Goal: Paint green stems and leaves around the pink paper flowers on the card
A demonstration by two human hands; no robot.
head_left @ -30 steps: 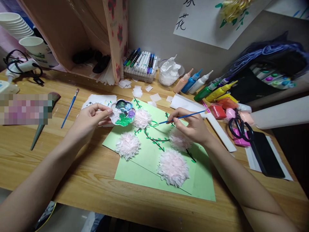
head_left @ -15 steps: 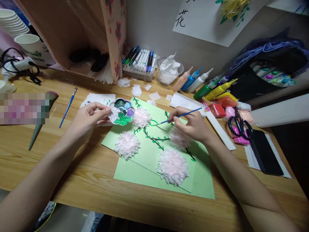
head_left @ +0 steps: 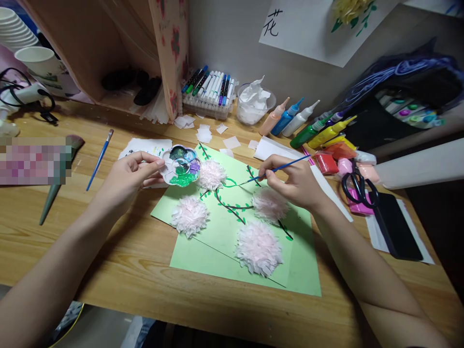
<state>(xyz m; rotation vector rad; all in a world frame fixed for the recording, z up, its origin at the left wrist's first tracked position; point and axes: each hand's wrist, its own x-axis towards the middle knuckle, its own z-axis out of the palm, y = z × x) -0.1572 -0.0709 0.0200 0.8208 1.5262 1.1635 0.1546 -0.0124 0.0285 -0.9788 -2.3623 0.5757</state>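
Note:
My left hand [head_left: 136, 176] pinches the edge of a flower-shaped paint palette [head_left: 181, 166] with green, blue and purple paint in its wells. Between the fingers of my right hand [head_left: 286, 181] is a thin blue paintbrush [head_left: 274, 169], its tip on the light green paper [head_left: 203, 261] at the end of a green leaf outline [head_left: 231, 182]. Several pale pink tissue flowers [head_left: 258, 249] lie on the paper, among dark stems with small green leaves [head_left: 235, 208]. Part of the palette overhangs the paper's upper left.
A second blue brush [head_left: 99, 159] and a large brush [head_left: 50, 203] lie left. Behind stand a marker box [head_left: 208, 104], a tissue bowl [head_left: 253, 106] and paint bottles [head_left: 288, 118]. At right are scissors [head_left: 358, 186] and a black phone [head_left: 397, 227].
The brush tip has moved slightly right, away from the flower, and the green outline has grown longer. My right hand has shifted right with it. My left hand still holds the palette.

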